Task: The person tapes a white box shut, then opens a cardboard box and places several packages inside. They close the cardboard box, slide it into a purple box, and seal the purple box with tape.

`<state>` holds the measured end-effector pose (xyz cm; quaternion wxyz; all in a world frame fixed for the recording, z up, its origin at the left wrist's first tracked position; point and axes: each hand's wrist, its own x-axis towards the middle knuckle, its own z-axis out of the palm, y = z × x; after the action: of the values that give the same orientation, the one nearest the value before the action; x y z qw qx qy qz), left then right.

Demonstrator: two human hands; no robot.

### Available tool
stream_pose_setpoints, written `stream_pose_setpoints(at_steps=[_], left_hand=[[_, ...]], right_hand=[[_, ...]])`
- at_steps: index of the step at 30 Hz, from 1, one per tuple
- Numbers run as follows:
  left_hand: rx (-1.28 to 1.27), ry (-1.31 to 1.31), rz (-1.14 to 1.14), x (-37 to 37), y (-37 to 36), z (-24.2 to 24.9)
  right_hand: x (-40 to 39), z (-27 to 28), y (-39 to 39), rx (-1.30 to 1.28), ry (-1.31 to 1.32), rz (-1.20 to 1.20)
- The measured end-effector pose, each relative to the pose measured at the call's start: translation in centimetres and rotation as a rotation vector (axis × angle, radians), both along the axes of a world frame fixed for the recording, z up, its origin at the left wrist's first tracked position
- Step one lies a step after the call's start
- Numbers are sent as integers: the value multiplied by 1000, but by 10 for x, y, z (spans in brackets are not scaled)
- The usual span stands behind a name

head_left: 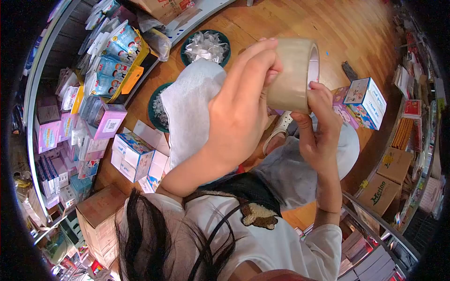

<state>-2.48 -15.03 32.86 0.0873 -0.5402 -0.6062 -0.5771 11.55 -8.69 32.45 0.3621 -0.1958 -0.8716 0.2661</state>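
Note:
A wide roll of clear packing tape is held up above my knees, its cardboard core facing right. My left hand grips the roll from the left, with curled fingers against its outer face. On the lower right edge, my right hand pinches with thumb and forefinger; whether a loose tape end lies between them is too small to tell. Behind the right hand, a white and blue printed box stands on the floor. Another such box is to the left of my leg, beside open pink-white cartons.
Two dark green tubs hold shiny pale bows and small clear pieces. Shelves at left carry packaged goods and pink boxes. Brown cartons line the right shelf; a tall cardboard box stands lower left.

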Motion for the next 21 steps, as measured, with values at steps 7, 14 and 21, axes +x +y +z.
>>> stream_pose_setpoints(at_steps=[7,14,21], left_hand=[[14,61,160,8,6,-5],[42,53,118,7,5,-12],[-65,-45,-79,-11,-5,3]], right_hand=[[-6,-6,-6,-59,84,-2],[-8,-13,-10,-89,149,-18],[-8,-10,-10,-123,110,-24]])
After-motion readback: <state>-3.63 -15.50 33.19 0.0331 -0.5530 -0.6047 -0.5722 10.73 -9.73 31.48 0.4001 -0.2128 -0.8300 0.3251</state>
